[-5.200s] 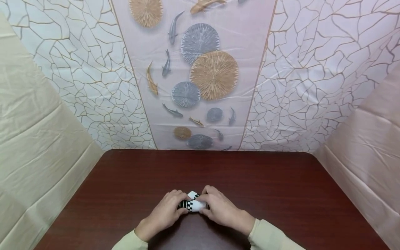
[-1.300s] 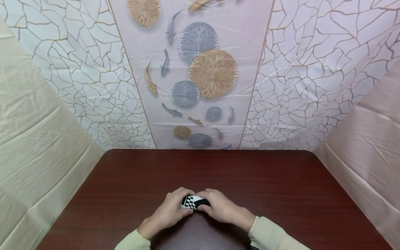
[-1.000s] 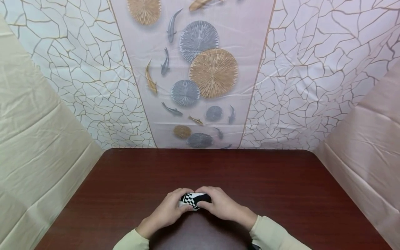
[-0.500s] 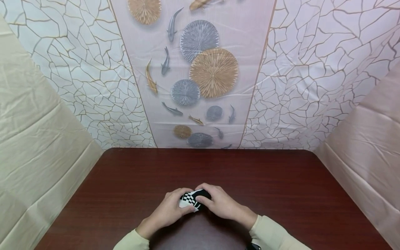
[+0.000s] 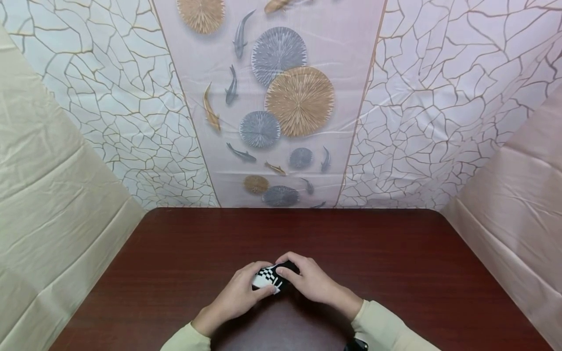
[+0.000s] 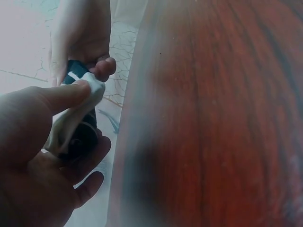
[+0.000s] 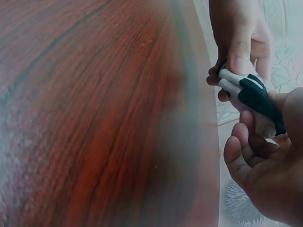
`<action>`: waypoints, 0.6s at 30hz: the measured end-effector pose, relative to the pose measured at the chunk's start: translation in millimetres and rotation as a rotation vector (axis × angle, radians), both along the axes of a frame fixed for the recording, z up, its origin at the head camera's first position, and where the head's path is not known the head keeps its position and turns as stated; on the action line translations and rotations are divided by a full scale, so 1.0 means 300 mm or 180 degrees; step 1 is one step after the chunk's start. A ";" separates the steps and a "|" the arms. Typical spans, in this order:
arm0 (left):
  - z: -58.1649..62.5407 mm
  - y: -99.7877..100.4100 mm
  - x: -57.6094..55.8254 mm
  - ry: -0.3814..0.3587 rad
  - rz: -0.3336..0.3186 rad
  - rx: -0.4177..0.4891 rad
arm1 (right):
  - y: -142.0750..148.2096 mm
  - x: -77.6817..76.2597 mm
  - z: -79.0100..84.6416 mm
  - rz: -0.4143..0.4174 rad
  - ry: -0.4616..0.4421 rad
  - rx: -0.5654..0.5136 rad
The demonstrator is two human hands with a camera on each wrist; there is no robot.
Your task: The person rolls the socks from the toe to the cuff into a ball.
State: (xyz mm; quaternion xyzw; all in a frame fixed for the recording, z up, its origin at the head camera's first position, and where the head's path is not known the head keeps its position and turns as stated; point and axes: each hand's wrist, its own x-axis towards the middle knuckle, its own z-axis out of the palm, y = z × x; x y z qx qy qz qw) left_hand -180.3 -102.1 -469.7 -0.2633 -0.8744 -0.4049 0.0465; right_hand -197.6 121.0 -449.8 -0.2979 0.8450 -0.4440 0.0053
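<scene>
Head view: left hand (image 5: 238, 293) and right hand (image 5: 314, 280) grip cloth (image 5: 264, 279), far table edge (image 5: 281, 211) distant.

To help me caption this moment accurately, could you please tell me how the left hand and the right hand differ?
The left hand grips the white, checkered side of the black-and-white cloth, while the right hand grips its black side. In the head view, the left hand sits slightly nearer the person, the right hand slightly farther away. Both are bare, extend from pale sleeves and hold the same cloth.
</scene>
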 end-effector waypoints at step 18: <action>0.014 0.022 0.006 -0.0507 0.0012 0.0580 | 0.006 -0.027 0.018 -0.0147 -0.0376 -0.0536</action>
